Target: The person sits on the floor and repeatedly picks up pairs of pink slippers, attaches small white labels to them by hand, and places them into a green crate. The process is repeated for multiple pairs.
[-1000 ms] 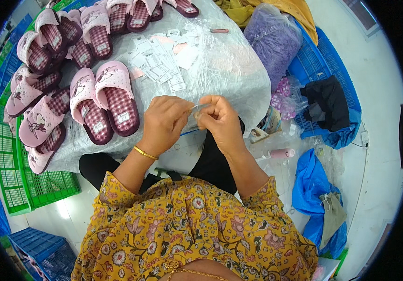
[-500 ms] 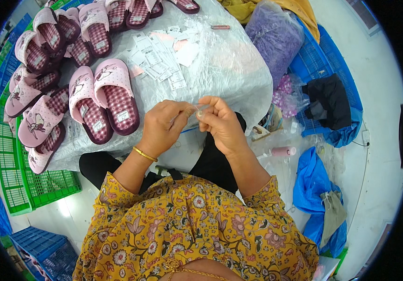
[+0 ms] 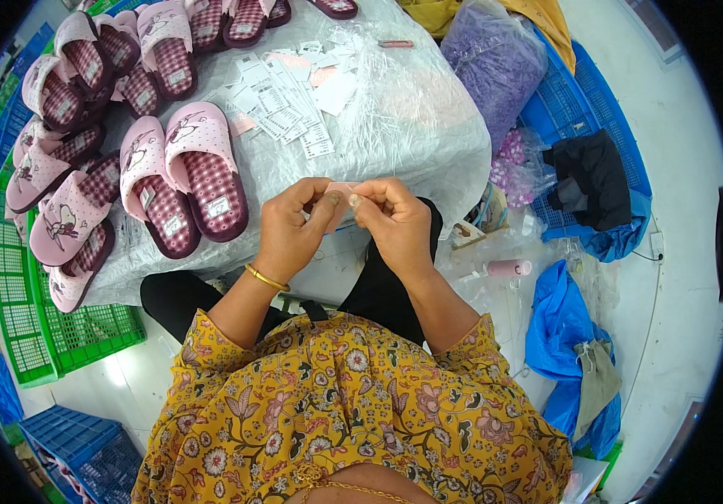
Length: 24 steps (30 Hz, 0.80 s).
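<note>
Small pink card pinched between two hands, close to the table edge

The pink card (image 3: 341, 215) sits near the middle of the frame, between the left hand (image 3: 294, 225) and the right hand (image 3: 397, 228). The left thumb and forefinger are closed on its left side; the right thumb and forefinger are pinched together at its upper right. (Whether the right fingertips also grip something finer, I cannot tell.)

The likeliest trouble is a crease or tear, should the hands pull against each other on so small a piece. A loosened pinch could also drop it toward the floor (image 3: 321, 270) showing below the hands, or among the paper slips (image 3: 282, 99) at upper centre, where it could get mixed up.

The card looks thin, flat and pale pink, with straight edges; fingers cover much of it, and any print or hole is too small to make out. A pair of pink slippers (image 3: 215, 186) stands left of centre, well apart from it.
</note>
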Tool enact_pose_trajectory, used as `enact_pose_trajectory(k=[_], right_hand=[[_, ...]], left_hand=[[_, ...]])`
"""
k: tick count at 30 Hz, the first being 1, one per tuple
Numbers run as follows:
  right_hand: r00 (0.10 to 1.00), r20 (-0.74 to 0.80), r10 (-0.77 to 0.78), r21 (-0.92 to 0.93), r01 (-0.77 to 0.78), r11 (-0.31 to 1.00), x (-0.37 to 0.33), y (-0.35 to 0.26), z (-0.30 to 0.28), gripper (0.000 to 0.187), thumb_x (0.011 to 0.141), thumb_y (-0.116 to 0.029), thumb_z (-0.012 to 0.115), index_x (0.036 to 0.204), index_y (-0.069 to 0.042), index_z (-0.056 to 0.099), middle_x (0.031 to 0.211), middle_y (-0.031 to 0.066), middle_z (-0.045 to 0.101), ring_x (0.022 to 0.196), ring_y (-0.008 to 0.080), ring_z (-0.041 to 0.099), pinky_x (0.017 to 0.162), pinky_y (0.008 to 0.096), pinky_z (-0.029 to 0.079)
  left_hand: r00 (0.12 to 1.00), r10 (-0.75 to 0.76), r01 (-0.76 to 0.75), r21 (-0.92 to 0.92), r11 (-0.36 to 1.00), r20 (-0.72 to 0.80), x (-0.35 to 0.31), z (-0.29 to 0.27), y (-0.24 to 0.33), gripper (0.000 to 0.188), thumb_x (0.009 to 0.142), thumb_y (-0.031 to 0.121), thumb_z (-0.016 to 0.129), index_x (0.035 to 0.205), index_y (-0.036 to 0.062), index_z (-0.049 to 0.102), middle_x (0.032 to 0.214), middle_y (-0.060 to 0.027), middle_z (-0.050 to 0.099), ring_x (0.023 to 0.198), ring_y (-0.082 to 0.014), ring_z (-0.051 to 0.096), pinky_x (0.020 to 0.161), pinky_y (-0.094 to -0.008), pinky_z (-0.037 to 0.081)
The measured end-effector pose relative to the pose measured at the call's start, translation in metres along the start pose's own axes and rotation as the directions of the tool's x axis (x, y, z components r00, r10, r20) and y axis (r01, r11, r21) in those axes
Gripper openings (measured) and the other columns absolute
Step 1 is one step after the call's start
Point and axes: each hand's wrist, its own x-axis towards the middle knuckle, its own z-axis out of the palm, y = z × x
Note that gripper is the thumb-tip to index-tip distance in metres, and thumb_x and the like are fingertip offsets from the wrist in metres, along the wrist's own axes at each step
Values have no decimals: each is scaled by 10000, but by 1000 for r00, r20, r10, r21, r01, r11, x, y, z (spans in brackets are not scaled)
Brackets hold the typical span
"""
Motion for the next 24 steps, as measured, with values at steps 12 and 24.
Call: enact_pose_trajectory(k=[12, 24], right_hand=[[1000, 11, -11, -53, 11, 999, 0, 3, 0, 82, 857, -38, 693, 933, -14, 673, 769, 26, 681, 669, 40, 586, 600, 213, 486], [968, 177, 177, 55, -189, 980, -5, 1, -5, 139, 862, -50, 696, 984, 4, 654, 820, 35, 689, 703, 44, 599, 631, 214, 499]], left_hand=[[999, 36, -37, 80, 996, 21, -1, 0, 5, 123, 876, 58, 672, 980, -7, 692, 828, -53, 702, 747, -75, 630, 655, -239, 507], [931, -210, 289, -249, 925, 298, -1, -14, -6, 138, 960, 123, 580, 994, 8, 650, 867, 16, 625, 796, -57, 542, 707, -220, 453]])
